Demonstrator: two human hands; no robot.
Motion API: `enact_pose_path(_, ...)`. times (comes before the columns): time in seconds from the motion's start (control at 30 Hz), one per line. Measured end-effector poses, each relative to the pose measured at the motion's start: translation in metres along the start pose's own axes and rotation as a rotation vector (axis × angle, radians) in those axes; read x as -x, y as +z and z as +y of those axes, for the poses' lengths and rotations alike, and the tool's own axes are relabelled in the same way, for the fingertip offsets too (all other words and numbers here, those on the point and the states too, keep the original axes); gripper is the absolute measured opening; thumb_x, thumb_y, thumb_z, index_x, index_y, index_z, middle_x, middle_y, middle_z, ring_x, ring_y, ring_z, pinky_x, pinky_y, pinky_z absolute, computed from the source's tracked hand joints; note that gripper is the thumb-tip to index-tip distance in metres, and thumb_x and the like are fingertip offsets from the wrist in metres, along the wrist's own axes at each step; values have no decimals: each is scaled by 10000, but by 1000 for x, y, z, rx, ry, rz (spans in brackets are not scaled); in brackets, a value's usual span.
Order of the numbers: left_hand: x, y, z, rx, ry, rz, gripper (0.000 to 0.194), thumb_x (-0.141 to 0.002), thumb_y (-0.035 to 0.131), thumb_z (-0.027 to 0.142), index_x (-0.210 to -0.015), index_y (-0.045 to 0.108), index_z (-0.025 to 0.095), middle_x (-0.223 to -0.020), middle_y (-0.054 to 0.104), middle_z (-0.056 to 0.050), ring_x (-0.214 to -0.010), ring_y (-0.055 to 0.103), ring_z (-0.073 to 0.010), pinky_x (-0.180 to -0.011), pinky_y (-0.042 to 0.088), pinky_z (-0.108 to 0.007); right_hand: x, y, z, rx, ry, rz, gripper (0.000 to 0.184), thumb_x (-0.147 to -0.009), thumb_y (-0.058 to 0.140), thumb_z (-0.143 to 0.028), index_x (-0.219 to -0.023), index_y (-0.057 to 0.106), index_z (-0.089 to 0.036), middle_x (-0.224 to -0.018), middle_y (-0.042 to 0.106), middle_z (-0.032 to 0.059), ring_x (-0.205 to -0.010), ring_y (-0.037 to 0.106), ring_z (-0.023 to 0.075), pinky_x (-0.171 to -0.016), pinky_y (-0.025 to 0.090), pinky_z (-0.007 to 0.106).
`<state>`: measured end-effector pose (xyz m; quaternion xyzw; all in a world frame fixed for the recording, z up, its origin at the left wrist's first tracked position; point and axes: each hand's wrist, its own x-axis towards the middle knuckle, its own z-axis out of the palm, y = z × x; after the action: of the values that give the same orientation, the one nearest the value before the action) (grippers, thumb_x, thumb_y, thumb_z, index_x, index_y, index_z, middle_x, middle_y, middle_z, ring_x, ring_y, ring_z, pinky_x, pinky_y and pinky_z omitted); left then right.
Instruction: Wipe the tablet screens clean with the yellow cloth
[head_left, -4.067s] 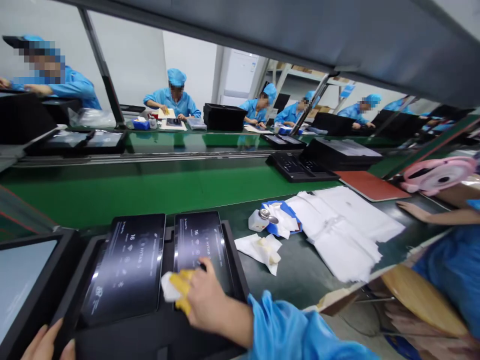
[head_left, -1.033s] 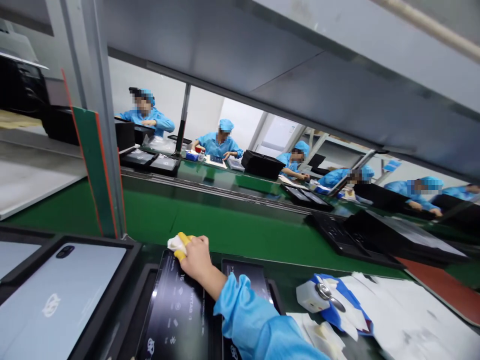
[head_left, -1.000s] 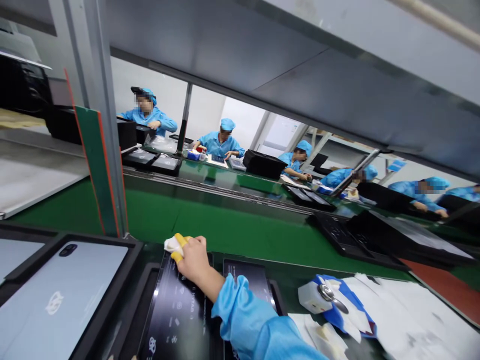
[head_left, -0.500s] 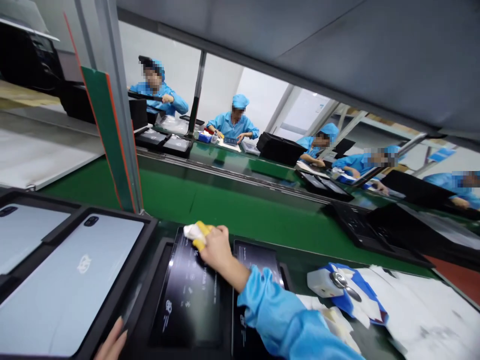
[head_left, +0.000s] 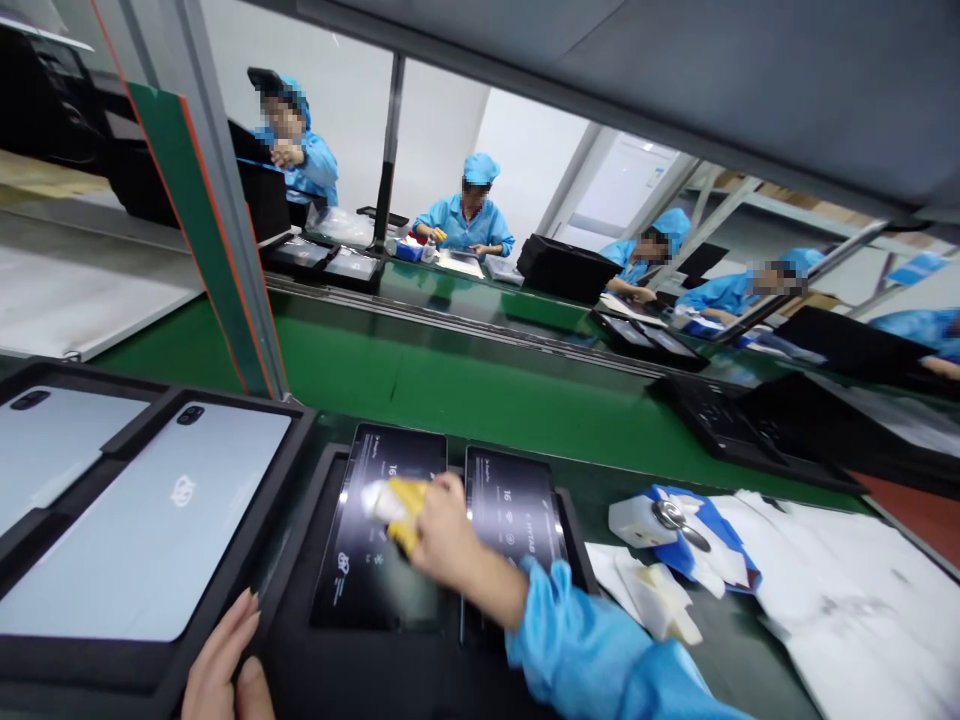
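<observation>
My right hand (head_left: 442, 535), in a blue sleeve, is closed around a white wiping cloth (head_left: 377, 502) with a yellow piece (head_left: 406, 500) under the fingers. The cloth is over the dark screen of a tablet (head_left: 341, 545) lying in a black tray (head_left: 289, 590). To its right lies a second tablet (head_left: 506, 487) with a dark printed face, partly covered by my forearm. My left hand (head_left: 225, 665) is at the lower left, fingers stretched out and thumb apart, beside the edge of the tray of pale tablets and holding nothing.
Pale blue tablets (head_left: 142, 520) lie back up in a black tray at left. At right are a white bottle (head_left: 634, 521), a blue-and-white wipe pack (head_left: 712, 545), crumpled wipes (head_left: 649, 590) and white sheets (head_left: 847, 590). A metal post (head_left: 217, 190) rises at left. Co-workers sit beyond the green belt (head_left: 465, 385).
My right hand and the cloth have moved down the screen, toward me and slightly right. My left hand has come further into view. The camera view has shifted a little.
</observation>
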<state>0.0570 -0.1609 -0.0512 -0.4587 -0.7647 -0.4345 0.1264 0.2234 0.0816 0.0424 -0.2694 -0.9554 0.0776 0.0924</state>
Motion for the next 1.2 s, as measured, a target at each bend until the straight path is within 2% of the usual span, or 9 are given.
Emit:
enact_pose_path(0.07,-3,-4,9,5,-58,-11,401,-894,471,255,-1277,560,175,-1339,595,-138,-1179,591,-278,-1101,432,-470,-28,-30,26,40,231,37,477,-933,602,-338,-1375,574,-163,-1216,667,155,-1130,579,288,-1009,311,451)
enact_pose_path(0.13,-5,-7,15,14,-94,-19,400,-897,471,280,-1267,575,171,-1343,596,-142,-1193,581,-298,-1117,416,-501,-32,-38,33,50,294,54,491,-932,595,-315,-1391,559,-145,-1207,667,166,-1129,576,289,-1006,311,444)
enact_pose_path(0.33,-8,-5,11,10,-80,-13,395,-892,472,284,-1246,588,153,-1307,612,-158,-1164,592,-311,-1097,425,-515,84,17,-34,-163,-189,54,547,-907,599,-399,-1428,500,-264,-1244,667,103,-1015,613,257,-1073,242,510)
enact_pose_path(0.43,-10,-5,14,12,-30,-21,375,-905,457,282,-1225,589,139,-1279,620,-163,-1143,595,-294,-1097,422,-483,109,20,-43,-263,-250,110,511,-934,592,-447,-1415,497,-300,-1247,671,59,-976,632,215,-1118,198,492)
enact_pose_path(0.67,-15,-8,34,50,-173,-196,390,-954,365,339,-1253,523,144,-1444,508,-178,-1336,479,-331,-1171,349,-550,33,-15,12,-88,195,189,490,-871,649,-306,-1329,603,-138,-1182,686,167,-1076,613,294,-1016,340,489)
enact_pose_path(0.9,-19,-6,37,-99,10,-229,437,-954,352,334,-1323,497,151,-1325,609,-179,-1174,590,-288,-1037,455,-513,100,29,-48,-217,-292,108,557,-874,649,-407,-1399,518,-274,-1222,687,60,-925,641,229,-1082,264,506)
enact_pose_path(0.97,-20,-5,38,-249,140,-276,483,-950,388,355,-1403,457,201,-1276,652,-133,-1193,581,-286,-1028,431,-529,88,17,-36,-228,-239,149,521,-882,642,-383,-1378,537,-265,-1233,682,64,-979,636,235,-1072,267,493)
enact_pose_path(1.1,-20,-2,41,-467,291,-328,525,-956,396,372,-1460,423,228,-1347,615,-139,-1343,469,-303,-1030,384,-569,29,-22,24,-115,110,169,471,-899,653,-322,-1349,586,-198,-1229,680,131,-1121,598,277,-1081,259,490)
enact_pose_path(1.2,-19,0,43,-513,306,-339,516,-960,367,350,-1445,447,193,-1367,593,-164,-1347,456,-318,-1022,371,-594,23,-26,40,-113,133,147,494,-892,669,-315,-1366,576,-208,-1236,678,127,-1102,607,269,-1089,249,489)
